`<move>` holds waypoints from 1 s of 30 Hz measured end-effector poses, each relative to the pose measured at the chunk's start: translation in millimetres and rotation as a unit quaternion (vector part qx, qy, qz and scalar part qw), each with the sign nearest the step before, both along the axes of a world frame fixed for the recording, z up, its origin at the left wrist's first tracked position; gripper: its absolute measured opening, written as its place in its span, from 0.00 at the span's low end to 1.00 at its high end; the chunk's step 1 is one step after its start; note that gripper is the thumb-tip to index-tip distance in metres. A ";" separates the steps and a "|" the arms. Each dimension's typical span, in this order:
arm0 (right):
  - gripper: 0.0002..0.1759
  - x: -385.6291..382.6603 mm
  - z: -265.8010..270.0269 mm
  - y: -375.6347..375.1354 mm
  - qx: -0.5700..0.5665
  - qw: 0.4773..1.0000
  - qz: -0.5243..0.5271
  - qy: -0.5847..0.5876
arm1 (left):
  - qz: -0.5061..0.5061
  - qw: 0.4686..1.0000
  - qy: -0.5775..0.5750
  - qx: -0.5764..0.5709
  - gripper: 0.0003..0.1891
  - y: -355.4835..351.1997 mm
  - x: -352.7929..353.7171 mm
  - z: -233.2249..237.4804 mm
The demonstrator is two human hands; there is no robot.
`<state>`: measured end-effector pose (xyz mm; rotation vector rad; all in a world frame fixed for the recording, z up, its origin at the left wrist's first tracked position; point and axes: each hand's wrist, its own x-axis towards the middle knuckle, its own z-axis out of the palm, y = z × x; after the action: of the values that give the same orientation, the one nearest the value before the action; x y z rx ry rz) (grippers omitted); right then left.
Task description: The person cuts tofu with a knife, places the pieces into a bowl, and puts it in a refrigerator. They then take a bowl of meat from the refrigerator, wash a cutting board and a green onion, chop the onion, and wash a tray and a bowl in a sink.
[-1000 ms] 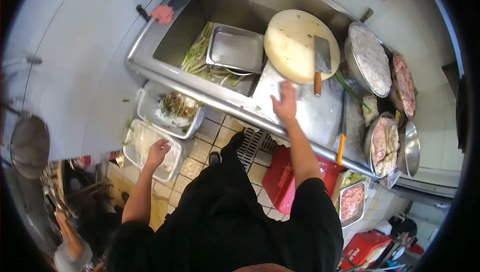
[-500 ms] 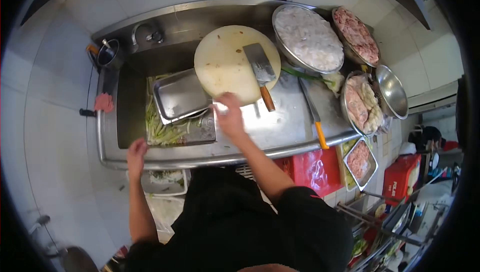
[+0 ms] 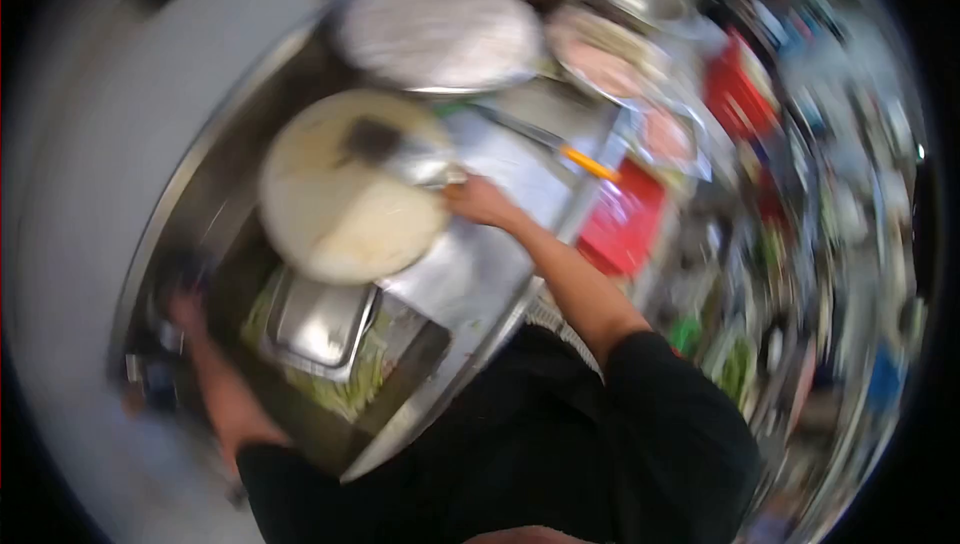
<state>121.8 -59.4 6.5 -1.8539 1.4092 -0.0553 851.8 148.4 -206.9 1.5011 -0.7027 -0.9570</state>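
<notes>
My right hand (image 3: 482,202) is closed around the handle of a cleaver (image 3: 375,140), whose blade lies over the round cutting board (image 3: 350,229). Far to the left, my left hand (image 3: 187,312) reaches to the back of the sink, beside a dark blurred shape where the tap is. Motion smears its fingers, so their grip does not show. Below the board a steel tray (image 3: 322,322) rests in the sink on pale green stalks (image 3: 350,394).
A knife with an orange handle (image 3: 590,163) lies on the steel counter (image 3: 480,264). Behind the board stands a large bowl of whitish food (image 3: 440,29). A bowl of pale meat (image 3: 605,64) sits to its right, and a red board (image 3: 622,219) is beyond the counter edge.
The head view has turned, blurring the scene. My right hand has moved onto the cleaver's handle. My left hand has gone from the sink's front edge to the tap area at its back.
</notes>
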 end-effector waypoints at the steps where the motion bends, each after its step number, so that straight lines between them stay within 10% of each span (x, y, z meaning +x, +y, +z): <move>1: 0.24 -10.9 -53.7 -14.8 -0.036 0.995 0.083 -0.040 | -0.053 0.998 -0.012 0.015 0.26 1.6 6.9 1.9; 3: 0.24 -6.4 -65.9 -16.0 -0.096 0.990 0.100 -0.005 | -0.183 0.983 -0.030 0.022 0.29 1.5 24.5 8.3; 10: 0.39 5.3 1.4 -15.8 0.086 0.994 -0.056 0.029 | 0.012 0.991 0.121 0.059 0.35 -8.6 -85.5 85.6; 17: 0.28 10.7 -47.2 -31.7 0.116 0.993 -0.019 -0.006 | -0.023 0.976 0.211 0.043 0.38 -12.6 -104.1 183.0; 18: 0.28 9.8 -99.4 -42.0 -0.016 0.996 0.067 -0.062 | -0.018 0.973 0.225 0.036 0.38 0.1 -97.7 202.6; 23: 0.33 20.2 -0.9 -26.3 0.145 0.985 -0.095 -0.003 | -0.186 0.909 0.371 -0.040 0.41 37.0 -105.9 263.9; 25: 0.39 23.6 5.8 -21.6 0.152 0.983 -0.103 -0.007 | 0.123 0.956 0.265 0.028 0.38 -0.5 -177.9 298.8; 30: 0.53 48.6 -44.2 9.2 0.112 0.983 -0.147 0.010 | 0.183 0.926 0.304 -0.130 0.23 -93.8 -238.5 251.4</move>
<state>170.4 -50.2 -37.7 -1.4595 1.6229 -0.0252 613.2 54.6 44.5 0.9703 -0.0837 -0.9249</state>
